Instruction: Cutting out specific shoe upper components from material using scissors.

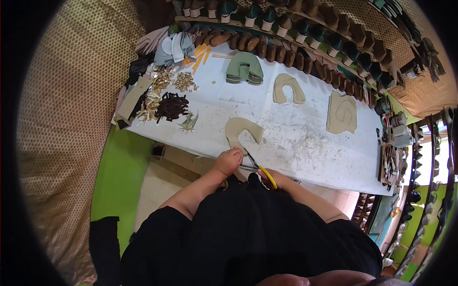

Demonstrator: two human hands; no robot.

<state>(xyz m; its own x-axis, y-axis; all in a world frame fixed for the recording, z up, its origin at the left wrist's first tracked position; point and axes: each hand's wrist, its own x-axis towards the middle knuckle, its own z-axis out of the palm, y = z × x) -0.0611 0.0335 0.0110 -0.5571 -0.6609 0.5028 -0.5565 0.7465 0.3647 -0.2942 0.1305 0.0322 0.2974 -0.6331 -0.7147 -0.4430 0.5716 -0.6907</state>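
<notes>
My left hand (228, 161) is at the table's near edge, its fingers closed on one end of a beige U-shaped shoe upper piece (234, 127) that lies flat on the white-covered table. In my right hand (278, 180) is a pair of scissors (268, 178) with yellow handles. The blades point up and left, close to my left fingertips and beside the inner curve of the piece. Whether they touch its edge is too small to tell. Farther off rest another beige U-shaped piece (283, 82) and a stack of green U-shaped pieces (244, 71).
Gold buckles (185, 82), dark brown strips (171, 106) and grey pieces (177, 49) crowd the table's left end. More beige pieces (341, 114) lie at the right. Brown shoe lasts (280, 54) line the back edge, below a shelf of shoes (284, 24). Racks (416, 176) stand far right.
</notes>
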